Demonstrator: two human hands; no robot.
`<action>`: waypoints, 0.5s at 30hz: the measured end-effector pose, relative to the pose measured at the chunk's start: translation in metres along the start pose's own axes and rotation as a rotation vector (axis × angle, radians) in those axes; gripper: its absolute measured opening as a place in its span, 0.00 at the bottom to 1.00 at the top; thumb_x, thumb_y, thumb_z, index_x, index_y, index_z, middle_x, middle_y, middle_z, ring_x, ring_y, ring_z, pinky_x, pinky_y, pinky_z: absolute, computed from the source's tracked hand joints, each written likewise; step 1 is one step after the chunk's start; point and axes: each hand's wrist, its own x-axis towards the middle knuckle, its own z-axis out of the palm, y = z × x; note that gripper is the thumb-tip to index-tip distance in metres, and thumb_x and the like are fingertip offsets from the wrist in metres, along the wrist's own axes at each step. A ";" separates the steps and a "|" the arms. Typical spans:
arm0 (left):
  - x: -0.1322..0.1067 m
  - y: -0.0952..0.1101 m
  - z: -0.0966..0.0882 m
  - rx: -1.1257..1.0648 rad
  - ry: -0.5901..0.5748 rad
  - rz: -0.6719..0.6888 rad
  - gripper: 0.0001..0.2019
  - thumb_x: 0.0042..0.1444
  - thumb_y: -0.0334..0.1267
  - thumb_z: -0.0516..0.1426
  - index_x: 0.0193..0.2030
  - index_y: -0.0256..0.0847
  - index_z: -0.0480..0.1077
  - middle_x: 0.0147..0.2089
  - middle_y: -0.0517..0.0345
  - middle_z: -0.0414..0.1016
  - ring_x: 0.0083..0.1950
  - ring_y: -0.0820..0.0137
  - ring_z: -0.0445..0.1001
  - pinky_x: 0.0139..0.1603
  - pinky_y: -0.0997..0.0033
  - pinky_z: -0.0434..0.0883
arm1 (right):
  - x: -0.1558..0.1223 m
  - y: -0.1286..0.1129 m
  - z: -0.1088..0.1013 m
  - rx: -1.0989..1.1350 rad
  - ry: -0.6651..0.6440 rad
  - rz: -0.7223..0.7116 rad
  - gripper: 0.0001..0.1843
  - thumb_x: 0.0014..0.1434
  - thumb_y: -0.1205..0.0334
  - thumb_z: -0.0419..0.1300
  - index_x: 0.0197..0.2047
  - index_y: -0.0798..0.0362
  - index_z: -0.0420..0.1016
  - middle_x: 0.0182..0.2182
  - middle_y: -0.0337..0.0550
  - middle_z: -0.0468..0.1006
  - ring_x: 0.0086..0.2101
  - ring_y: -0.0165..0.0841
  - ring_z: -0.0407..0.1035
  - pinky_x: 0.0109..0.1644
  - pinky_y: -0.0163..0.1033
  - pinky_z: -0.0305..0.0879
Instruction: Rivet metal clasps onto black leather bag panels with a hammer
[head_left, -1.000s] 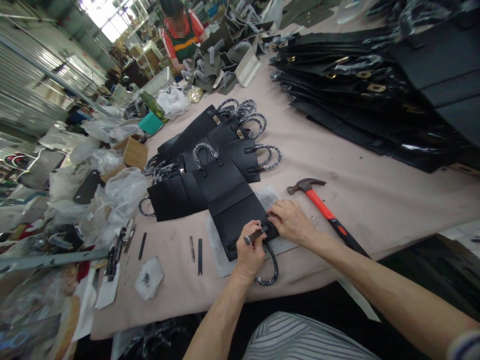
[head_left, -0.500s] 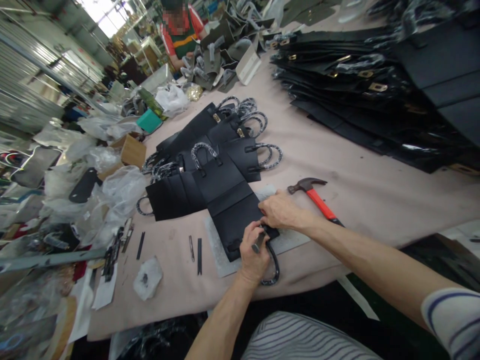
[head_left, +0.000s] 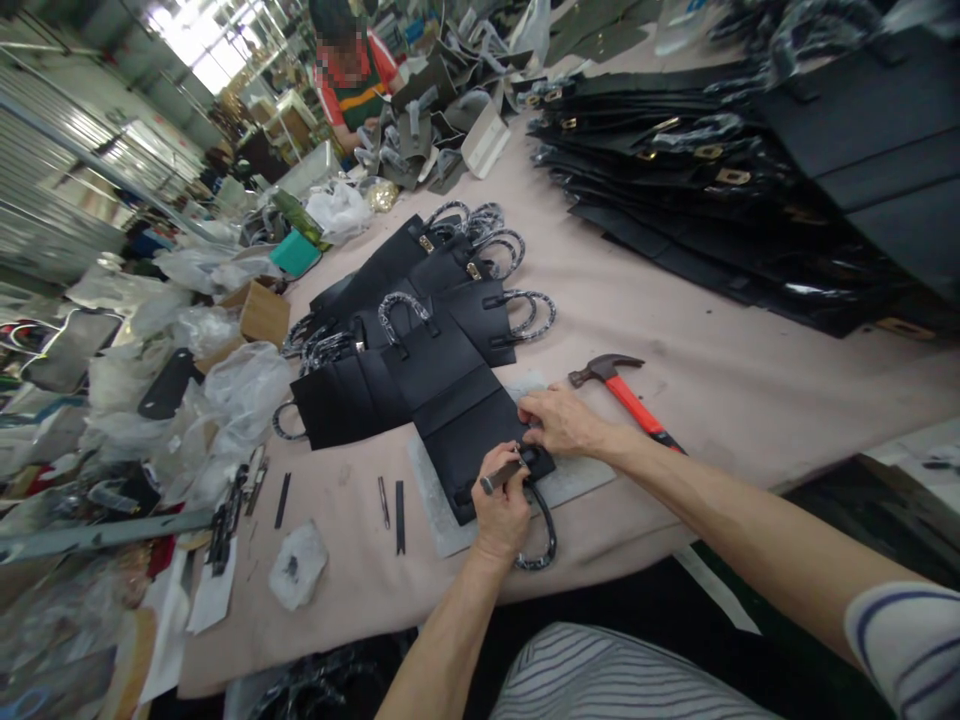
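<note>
A flat black bag panel (head_left: 469, 435) lies over a pale slab (head_left: 435, 500) on the cloth-covered table. My left hand (head_left: 501, 515) is closed around a short metal rod-like tool (head_left: 501, 477), tilted with its blunt end toward the left. The tool's other end is hidden by my fingers at the panel's near right corner. My right hand (head_left: 561, 422) has its fingers bent together at the panel's right edge; whatever they pinch is out of sight. Below my left hand curves a plastic-wrapped handle (head_left: 550, 535). Right of my right hand lies a claw hammer (head_left: 630, 398) with a red grip.
Black bag pieces with wrapped handles (head_left: 442, 270) lie beyond the panel. A tall stack of black panels (head_left: 712, 200) fills the far right. Thin tools (head_left: 400, 515) and a small plastic bag (head_left: 298, 565) are at left. Another person (head_left: 356, 85) works across the table.
The tool in my left hand has tipped over, its blunt end swinging left and up. My right fingers have shifted slightly at the panel's edge. The camera view has moved slightly.
</note>
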 end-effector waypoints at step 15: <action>0.005 -0.006 0.002 -0.016 -0.041 -0.082 0.08 0.62 0.28 0.56 0.45 0.41 0.72 0.49 0.48 0.79 0.53 0.60 0.79 0.58 0.55 0.75 | -0.023 0.004 0.006 0.098 0.240 -0.003 0.06 0.60 0.67 0.60 0.43 0.54 0.74 0.41 0.48 0.78 0.43 0.40 0.71 0.49 0.43 0.61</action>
